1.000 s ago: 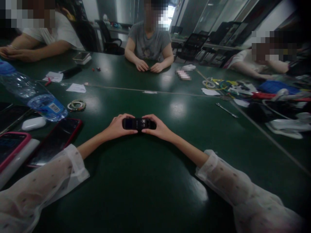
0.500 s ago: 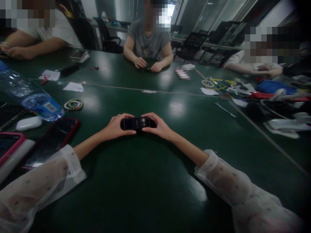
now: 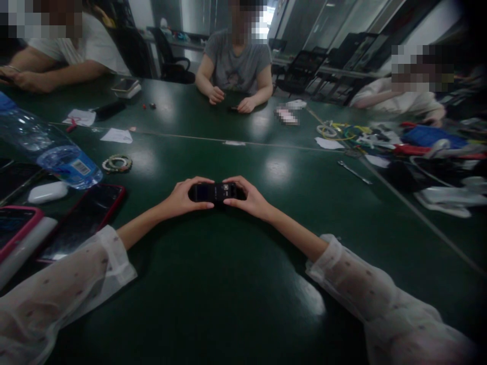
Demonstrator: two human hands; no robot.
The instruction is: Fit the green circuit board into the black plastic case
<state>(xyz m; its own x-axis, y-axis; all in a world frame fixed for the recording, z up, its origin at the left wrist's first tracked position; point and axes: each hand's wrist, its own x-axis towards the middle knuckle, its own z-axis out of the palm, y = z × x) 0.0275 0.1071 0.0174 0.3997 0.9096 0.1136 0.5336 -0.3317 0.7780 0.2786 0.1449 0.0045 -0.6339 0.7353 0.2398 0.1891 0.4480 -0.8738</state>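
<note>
A small black device (image 3: 216, 192) with a dark screen and white markings lies lengthwise between my hands, at the middle of the dark green table (image 3: 213, 284). My left hand (image 3: 183, 198) grips its left end, thumb along the near edge and fingers along the far edge. Its right end sits in the same kind of grip in my right hand (image 3: 251, 198). The palms hide parts of both ends.
At the left are a water bottle (image 3: 61, 152), a red-edged phone (image 3: 83, 220), a white case (image 3: 48, 192) and bracelets (image 3: 117, 163). A wrench (image 3: 354, 172) and tangled cables (image 3: 342, 131) lie right. Three people sit across the table.
My hands and the device look almost unmoved. Across the table, the middle person's hands have moved apart, and the person at the right has raised an arm toward the head.
</note>
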